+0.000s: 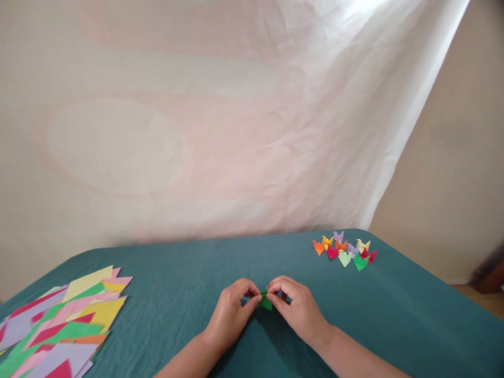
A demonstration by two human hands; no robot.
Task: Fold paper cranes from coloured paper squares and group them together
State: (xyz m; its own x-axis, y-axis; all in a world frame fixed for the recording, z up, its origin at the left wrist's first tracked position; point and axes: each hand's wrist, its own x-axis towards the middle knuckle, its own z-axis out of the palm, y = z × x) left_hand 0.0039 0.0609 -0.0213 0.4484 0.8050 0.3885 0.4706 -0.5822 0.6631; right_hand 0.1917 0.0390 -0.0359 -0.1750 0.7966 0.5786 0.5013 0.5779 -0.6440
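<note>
A small folded piece of green paper point(266, 303) is held between my two hands, a little above the table near its front middle. My left hand point(235, 308) pinches its left edge between thumb and fingertips. On the opposite side, my right hand point(296, 306) pinches the paper the same way. The fingertips of both hands nearly meet and cover much of the paper, so its full folded shape is hidden.
A dark green cloth covers the table point(177, 294). Many loose coloured paper sheets point(74, 328) lie overlapping at the left. Several small folded paper birds point(360, 262) stand grouped at the far right. Behind the table hangs a pale sheet point(220, 157).
</note>
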